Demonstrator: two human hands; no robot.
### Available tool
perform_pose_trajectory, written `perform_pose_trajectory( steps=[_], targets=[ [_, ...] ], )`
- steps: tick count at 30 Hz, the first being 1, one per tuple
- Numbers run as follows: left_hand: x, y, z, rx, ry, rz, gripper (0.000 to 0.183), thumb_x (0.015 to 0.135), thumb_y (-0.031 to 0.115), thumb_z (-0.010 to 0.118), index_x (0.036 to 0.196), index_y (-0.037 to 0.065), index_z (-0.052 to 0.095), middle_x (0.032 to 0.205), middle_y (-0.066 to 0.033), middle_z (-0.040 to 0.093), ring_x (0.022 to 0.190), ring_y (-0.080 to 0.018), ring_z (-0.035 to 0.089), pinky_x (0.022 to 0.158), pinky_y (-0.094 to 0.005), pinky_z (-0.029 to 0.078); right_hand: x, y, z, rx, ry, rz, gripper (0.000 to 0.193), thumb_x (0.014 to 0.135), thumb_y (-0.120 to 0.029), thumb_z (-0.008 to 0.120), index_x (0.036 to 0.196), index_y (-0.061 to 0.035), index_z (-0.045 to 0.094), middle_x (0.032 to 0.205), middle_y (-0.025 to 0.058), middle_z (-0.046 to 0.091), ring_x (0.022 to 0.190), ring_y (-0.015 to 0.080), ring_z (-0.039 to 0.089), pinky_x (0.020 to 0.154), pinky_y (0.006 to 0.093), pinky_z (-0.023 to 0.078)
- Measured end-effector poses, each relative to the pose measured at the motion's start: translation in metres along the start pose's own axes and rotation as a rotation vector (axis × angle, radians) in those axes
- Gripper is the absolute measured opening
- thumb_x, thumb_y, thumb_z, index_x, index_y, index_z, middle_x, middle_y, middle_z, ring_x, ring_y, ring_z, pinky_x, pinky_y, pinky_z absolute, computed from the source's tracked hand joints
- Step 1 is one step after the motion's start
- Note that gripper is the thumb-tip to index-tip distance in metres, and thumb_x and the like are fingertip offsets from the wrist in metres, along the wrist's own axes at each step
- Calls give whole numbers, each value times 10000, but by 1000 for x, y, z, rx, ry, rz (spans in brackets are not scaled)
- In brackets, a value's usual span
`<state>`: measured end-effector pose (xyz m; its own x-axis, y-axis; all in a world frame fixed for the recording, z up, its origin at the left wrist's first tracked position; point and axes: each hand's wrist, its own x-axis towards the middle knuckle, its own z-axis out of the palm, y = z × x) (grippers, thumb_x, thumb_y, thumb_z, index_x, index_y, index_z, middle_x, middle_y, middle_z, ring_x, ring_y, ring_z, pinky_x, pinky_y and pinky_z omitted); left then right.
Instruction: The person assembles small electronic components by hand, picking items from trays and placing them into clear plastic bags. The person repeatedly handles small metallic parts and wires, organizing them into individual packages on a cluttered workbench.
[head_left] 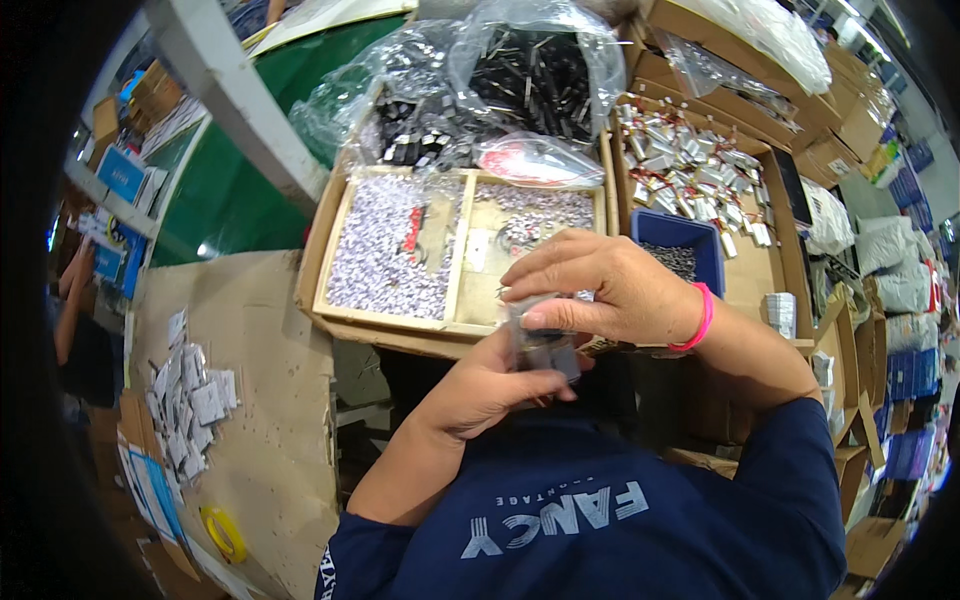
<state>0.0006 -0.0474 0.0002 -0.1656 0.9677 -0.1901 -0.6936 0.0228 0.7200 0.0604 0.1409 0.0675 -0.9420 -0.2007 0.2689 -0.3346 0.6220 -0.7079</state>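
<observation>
In front of my body, my left hand [488, 388] is closed round a small grey, partly see-through packet [545, 352], blurred so that its contents cannot be made out. My right hand [615, 290], with a pink band [706, 318] at the wrist, closes over the packet's top with the thumb against it. Just beyond my hands lies a two-part wooden tray [456, 262]. Many small white-and-purple pieces [365, 245] fill its left part; fewer pieces are in the right one.
A blue bin [712, 238] of small dark parts stands right of the tray. Behind it, a carton holds silvery blocks with red wires [690, 165]. Plastic bags of black parts [535, 75] lie beyond the tray. At left, cardboard carries small flat packets [190, 405] and yellow tape [222, 534].
</observation>
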Motion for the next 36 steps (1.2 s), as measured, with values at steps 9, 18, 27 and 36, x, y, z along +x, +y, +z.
perform_pose_trajectory(
  steps=[9,18,27,36],
  targets=[
    [-7,4,-9,-223,153,249,368,914,46,523,1266,-27,445,1190,-219,572,960,-317,642,775,-472,569,-51,11,-66,-486,-236,589,202,828,-219,667,933,-47,683,829,101,688,769,248,664,682,342,510],
    [2,1,-6,-136,209,221,345,897,36,550,1230,-20,479,1138,-195,604,901,-261,656,770,-416,565,-99,50,-32,-487,-193,552,223,809,-205,657,965,-47,665,891,145,662,832,326,625,743,390,495],
    [14,-4,5,25,223,185,321,924,14,514,1242,-12,481,1158,-167,595,940,-208,636,767,-343,566,-103,32,-41,-537,72,508,153,833,-128,644,949,-30,663,833,125,674,755,288,649,678,356,507],
    [25,-12,20,238,224,142,303,929,87,562,1222,23,513,1086,-78,628,855,-108,609,673,-232,526,-49,-8,-26,-13,258,152,151,839,-27,644,989,-22,667,829,82,680,737,141,662,661,255,507]
  ],
)
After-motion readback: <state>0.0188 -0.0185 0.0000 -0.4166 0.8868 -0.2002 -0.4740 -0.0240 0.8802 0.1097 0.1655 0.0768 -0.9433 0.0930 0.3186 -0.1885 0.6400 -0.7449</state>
